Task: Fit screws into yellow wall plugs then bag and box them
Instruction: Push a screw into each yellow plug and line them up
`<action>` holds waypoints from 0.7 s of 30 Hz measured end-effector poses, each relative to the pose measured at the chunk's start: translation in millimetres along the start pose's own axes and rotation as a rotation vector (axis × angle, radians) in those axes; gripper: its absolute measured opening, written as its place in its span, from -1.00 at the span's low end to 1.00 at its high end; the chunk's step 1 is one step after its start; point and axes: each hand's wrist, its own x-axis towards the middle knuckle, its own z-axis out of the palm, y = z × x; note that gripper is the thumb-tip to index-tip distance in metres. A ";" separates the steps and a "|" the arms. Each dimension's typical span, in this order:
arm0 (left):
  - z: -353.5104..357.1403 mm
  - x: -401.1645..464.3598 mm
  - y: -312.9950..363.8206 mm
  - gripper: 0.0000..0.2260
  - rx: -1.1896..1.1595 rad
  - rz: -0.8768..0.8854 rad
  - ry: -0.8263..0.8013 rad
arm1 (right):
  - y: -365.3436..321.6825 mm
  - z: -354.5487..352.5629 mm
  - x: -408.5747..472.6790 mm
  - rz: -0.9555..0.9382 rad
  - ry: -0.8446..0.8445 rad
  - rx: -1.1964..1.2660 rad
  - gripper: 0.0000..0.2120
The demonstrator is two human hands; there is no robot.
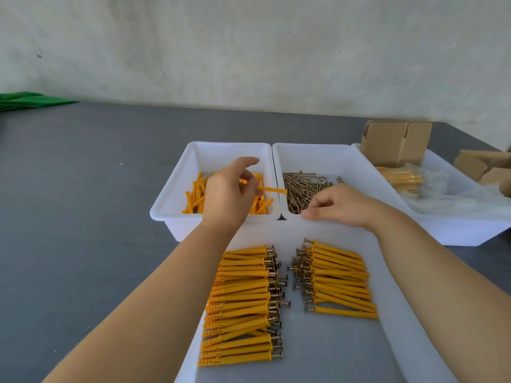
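Note:
My left hand (231, 190) pinches one yellow wall plug (272, 189) above a white bin (177, 189) of loose plugs (197, 196). My right hand (336, 205) reaches with curled fingers into the neighbouring white bin (348, 158), its fingertips at the pile of screws (302, 186); whether a screw is held is hidden. In front, a shallow white tray (387, 275) holds two rows of plugs fitted with screws, a left row (243, 302) and a right row (338, 277).
A third white bin (470, 228) at the right holds a cardboard box (395, 142), clear bags (437, 197) and bagged plugs (401, 179). More cardboard boxes (486, 167) lie at the far right. Green material (27, 100) sits at the table's back left, on the grey table (83, 203).

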 end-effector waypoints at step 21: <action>9.0 -3.4 -0.7 -0.57 0.368 0.005 -0.354 | -24.1 19.1 -3.5 -0.095 0.616 0.543 -0.83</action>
